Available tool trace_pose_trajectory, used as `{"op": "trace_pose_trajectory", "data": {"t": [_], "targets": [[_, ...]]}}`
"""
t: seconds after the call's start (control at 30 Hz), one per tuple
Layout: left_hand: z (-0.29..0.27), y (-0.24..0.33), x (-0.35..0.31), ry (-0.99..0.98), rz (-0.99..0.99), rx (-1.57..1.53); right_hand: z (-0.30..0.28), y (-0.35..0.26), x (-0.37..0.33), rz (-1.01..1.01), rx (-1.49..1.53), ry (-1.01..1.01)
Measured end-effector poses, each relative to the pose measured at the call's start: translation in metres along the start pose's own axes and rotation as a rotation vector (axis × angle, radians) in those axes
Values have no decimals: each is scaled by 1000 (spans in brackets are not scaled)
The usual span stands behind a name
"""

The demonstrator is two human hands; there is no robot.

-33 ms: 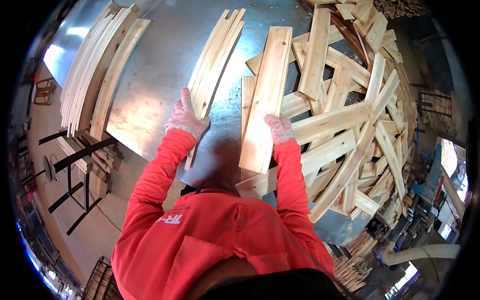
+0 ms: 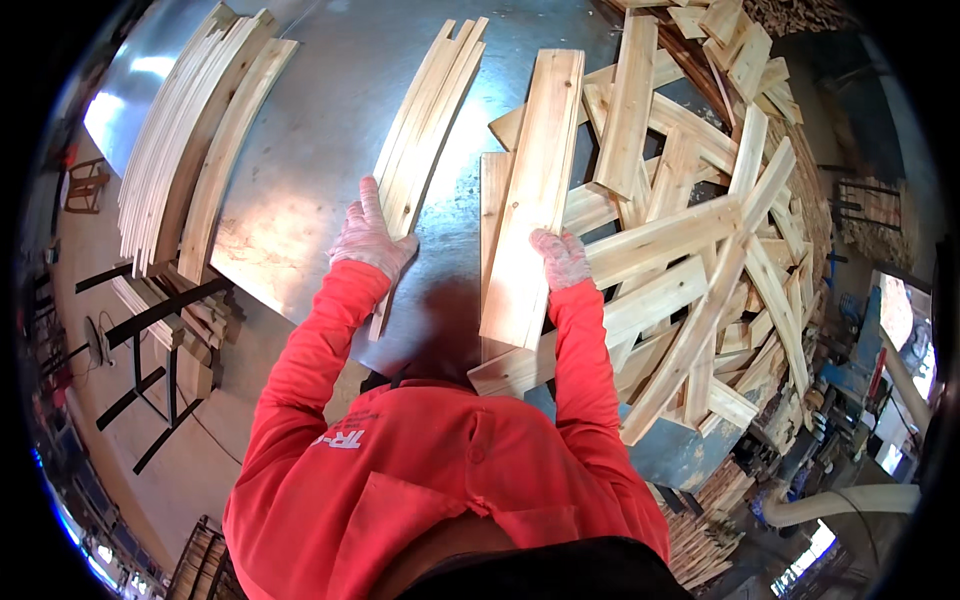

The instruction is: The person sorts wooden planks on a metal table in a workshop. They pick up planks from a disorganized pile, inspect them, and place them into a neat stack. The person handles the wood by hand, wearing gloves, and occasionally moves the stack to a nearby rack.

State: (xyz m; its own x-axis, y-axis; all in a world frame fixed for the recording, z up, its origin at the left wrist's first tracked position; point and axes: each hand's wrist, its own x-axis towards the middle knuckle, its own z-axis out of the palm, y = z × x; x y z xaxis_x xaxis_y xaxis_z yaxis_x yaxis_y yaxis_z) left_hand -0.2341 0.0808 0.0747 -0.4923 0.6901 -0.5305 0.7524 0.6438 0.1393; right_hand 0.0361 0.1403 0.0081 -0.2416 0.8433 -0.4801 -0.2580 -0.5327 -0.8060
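Observation:
My left hand (image 2: pixel 370 238), in a pale stained glove, straddles a narrow group of wooden boards (image 2: pixel 432 120) set side by side on the metal table. Its index finger lies along their left side and the thumb crosses to the right. My right hand (image 2: pixel 562 257), gloved too, grips the right edge of a wide, knotty wooden board (image 2: pixel 545 150) near its close end. That board slants away from me over other boards, the fingers under it hidden. Another board (image 2: pixel 493 200) shows partly beneath it on the left.
Loose boards (image 2: pixel 660 235) lie criss-crossed in a large heap on the right. At far left a row of boards (image 2: pixel 185 130) stands packed together on the metal table (image 2: pixel 300 150). Below the table's left edge is a black metal frame (image 2: pixel 150 340) with more wood.

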Motion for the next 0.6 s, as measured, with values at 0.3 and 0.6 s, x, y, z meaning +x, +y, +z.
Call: {"op": "trace_pose_trajectory", "data": {"t": [0.3,0.6], "targets": [[15,-11,2,104,122,-114,-35,-277,115,-396,-646,541],[23,-14,6,139,69,-52,68,-112,195,165,-1521,600]]}}
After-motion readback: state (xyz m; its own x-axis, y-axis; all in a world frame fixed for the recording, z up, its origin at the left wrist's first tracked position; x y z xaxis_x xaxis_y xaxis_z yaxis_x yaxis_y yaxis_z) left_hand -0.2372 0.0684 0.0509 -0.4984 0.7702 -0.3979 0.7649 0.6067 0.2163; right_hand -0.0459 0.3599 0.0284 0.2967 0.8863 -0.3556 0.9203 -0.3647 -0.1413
